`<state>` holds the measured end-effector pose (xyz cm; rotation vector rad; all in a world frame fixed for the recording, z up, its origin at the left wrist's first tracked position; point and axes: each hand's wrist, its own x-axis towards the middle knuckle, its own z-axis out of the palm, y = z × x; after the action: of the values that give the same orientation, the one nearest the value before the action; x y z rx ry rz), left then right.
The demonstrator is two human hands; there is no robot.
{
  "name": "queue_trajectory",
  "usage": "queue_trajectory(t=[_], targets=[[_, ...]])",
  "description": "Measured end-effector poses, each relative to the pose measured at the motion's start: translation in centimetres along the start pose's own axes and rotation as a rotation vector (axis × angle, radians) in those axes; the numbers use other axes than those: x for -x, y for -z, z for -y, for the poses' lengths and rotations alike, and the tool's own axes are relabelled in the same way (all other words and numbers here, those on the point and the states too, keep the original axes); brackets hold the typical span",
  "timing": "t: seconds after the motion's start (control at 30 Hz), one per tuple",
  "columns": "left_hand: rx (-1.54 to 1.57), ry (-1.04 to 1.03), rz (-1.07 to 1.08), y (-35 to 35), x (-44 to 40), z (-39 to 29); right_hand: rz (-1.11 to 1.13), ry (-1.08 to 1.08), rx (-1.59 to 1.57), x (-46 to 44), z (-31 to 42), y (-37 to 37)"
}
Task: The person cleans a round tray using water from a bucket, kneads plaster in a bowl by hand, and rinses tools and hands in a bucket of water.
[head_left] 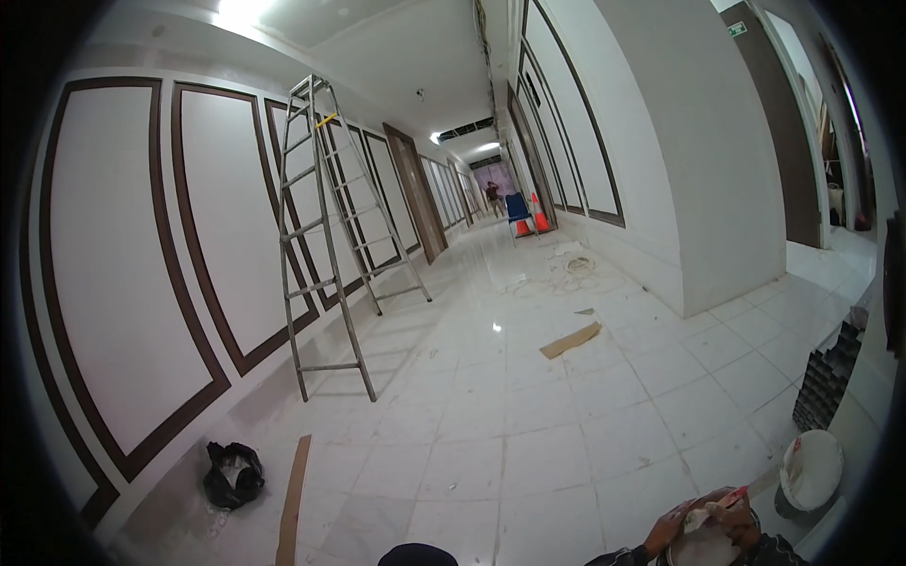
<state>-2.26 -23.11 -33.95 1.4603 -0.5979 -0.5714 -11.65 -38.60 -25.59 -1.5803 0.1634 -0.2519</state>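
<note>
Low at the right edge of the head view, my hands are together at an open bag [719,545] with pale, whitish contents and some reddish print at its rim. My left hand [664,530] grips the bag's near left side. On the right side, my right hand [739,521] has its fingers closed at the rim, beside a small red piece that I cannot make out. Dark patterned sleeves cover both wrists. Just right of the hands stands a white bucket [798,486] with whitish residue inside. A dark rounded shape [417,556] shows at the bottom middle.
An aluminium stepladder [322,208] stands by the panelled left wall. A black plastic bag [233,476], a long brown strip [293,500] and cardboard [571,341] lie on the tiles. Farther off are coiled cable [578,266], cones [539,213], a blue chair [516,208] and a person [494,197].
</note>
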Motion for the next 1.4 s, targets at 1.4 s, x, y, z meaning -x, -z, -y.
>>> queue_trajectory(t=[1.4], targets=[[0.103,0.072,0.045,0.4,2.5,-4.7,-0.269,0.301,0.517,0.8,6.3,1.6]])
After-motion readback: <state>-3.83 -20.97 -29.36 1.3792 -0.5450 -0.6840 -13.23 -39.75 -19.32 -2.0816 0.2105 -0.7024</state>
